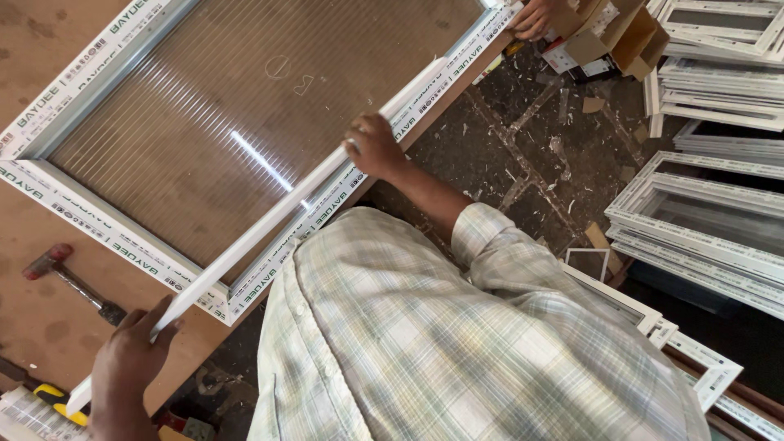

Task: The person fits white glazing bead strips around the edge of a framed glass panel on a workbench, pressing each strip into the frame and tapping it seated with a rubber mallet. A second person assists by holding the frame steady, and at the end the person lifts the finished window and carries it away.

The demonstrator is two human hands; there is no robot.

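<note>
A white window frame [122,245] with a ribbed glass pane [245,106] lies flat on a brown worktable [33,163]. A long white plastic strip [269,212] runs diagonally along the frame's near side. My left hand [126,363] grips the strip's lower end, just off the frame's corner. My right hand [371,147] presses on the strip farther up, against the frame's edge. My plaid shirt [457,343] fills the lower middle of the view.
A red-headed mallet [69,280] lies on the table left of my left hand, and a yellow-handled tool [57,400] lies at the bottom left. Another person's hand [535,18] rests at the frame's far corner by cardboard boxes [612,37]. Stacked white frames [710,220] stand on the littered floor at right.
</note>
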